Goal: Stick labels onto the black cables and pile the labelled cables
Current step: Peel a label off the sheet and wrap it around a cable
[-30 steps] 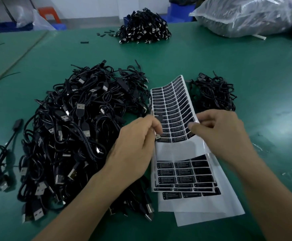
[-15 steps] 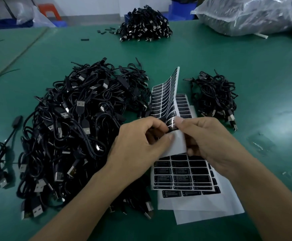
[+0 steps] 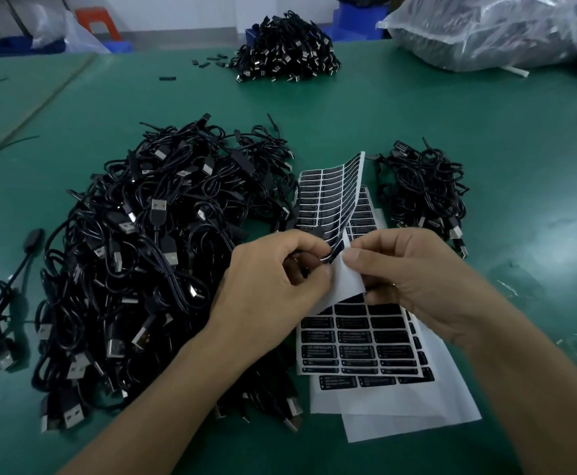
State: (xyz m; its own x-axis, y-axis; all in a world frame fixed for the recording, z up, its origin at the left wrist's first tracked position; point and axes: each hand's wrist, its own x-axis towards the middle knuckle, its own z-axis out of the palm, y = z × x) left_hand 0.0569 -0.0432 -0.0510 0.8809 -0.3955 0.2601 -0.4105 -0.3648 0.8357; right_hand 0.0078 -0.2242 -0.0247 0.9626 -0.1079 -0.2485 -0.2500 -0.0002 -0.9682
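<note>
Head view: the right hand [image 3: 414,279] pinches the white backing of the label sheet [image 3: 335,197], bent up off the table [image 3: 520,159], while the left hand [image 3: 273,279] has its grip nipped on what looks like one label [image 3: 328,258] at the fold. Peeling is the step in hand. Next the label must lift clean and go onto a cable from the big heap [image 3: 150,252] at left, with the small pile [image 3: 424,190] waiting right of the sheet.

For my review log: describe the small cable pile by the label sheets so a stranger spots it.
On the green table, find the white label sheets at centre. The small cable pile lies just right of their far end, far smaller than the big heap on their left.
</note>
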